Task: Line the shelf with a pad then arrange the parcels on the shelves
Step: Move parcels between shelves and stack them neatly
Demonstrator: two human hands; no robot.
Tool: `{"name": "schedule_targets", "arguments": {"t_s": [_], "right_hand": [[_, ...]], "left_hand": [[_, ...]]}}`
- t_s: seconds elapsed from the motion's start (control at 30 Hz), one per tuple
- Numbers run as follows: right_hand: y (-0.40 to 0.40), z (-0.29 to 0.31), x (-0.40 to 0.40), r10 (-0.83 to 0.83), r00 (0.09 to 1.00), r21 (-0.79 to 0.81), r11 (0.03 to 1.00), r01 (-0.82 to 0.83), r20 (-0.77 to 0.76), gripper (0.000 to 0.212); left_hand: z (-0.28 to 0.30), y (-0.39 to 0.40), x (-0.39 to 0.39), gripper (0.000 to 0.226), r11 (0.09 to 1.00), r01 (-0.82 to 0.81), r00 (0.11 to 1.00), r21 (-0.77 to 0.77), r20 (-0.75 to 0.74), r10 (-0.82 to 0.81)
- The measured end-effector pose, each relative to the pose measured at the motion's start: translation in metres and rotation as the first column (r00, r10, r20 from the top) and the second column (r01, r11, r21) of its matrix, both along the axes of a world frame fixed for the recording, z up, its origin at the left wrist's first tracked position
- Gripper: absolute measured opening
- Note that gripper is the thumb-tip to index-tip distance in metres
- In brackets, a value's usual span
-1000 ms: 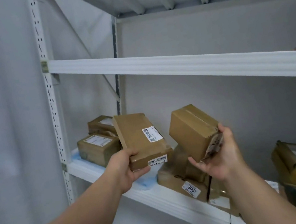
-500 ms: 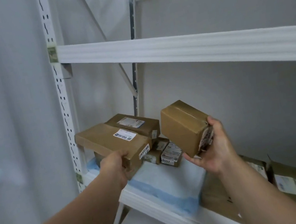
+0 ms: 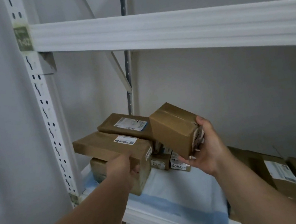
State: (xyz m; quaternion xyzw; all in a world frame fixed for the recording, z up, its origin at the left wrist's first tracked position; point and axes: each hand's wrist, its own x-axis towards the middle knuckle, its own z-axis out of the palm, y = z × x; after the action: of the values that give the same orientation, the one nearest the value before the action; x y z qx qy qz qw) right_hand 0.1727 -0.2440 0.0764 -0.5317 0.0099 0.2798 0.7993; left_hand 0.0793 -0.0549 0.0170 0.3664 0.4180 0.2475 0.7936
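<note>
Both hands hold parcels at the lined lower shelf.

Left hand (image 3: 125, 166): fingers curled over the near end of a flat brown parcel (image 3: 110, 148), label up, which lies on top of a smaller box (image 3: 99, 170) at the left end of the shelf. Right hand (image 3: 207, 148): thumb on top, fingers wrapped under the near end of a blocky carton (image 3: 173, 129), held tilted in the air above the shelf, touching nothing else. Behind the flat parcel, another long labelled parcel (image 3: 124, 126) lies raised at the back; what bears it is hidden. Two small labelled boxes (image 3: 170, 161) sit low between the hands. White-and-blue pad (image 3: 177, 195) covers the shelf board (image 3: 159, 218) in front. More cartons (image 3: 291, 178) lie on the right, possibly off the pad; edge blurred. Upper shelf beam (image 3: 169, 30) wrapped in white foam.
</note>
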Motion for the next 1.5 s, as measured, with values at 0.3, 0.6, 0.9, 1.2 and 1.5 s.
{"name": "schedule_targets", "arguments": {"t_s": [0.3,0.6,0.9,1.2,1.5], "right_hand": [[0.026,-0.008,-0.002,0.007,1.000,-0.015,1.000,-0.007,0.009,0.048],[0.029,-0.006,-0.009,0.009,1.000,-0.017,1.000,-0.009,0.015,0.047],[0.010,-0.002,-0.020,-0.028,0.946,-0.111,0.992,0.067,0.323,0.071],[-0.031,0.015,-0.027,0.032,0.881,0.007,0.999,-0.041,0.471,0.040],[-0.052,0.012,-0.033,0.032,0.944,0.004,0.999,-0.035,0.329,0.015]], "left_hand": [[-0.014,0.024,0.002,0.081,0.989,-0.032,0.984,0.144,-0.168,0.056],[0.010,0.011,-0.014,0.089,0.743,0.126,0.861,0.657,-0.445,0.247],[0.051,-0.028,0.006,0.069,0.771,0.356,0.917,0.528,-0.040,-0.396],[0.072,-0.050,0.018,0.063,0.842,0.530,0.820,0.096,0.194,-0.538],[0.065,-0.052,0.015,0.066,0.762,0.639,0.748,0.103,0.148,-0.647]]}}
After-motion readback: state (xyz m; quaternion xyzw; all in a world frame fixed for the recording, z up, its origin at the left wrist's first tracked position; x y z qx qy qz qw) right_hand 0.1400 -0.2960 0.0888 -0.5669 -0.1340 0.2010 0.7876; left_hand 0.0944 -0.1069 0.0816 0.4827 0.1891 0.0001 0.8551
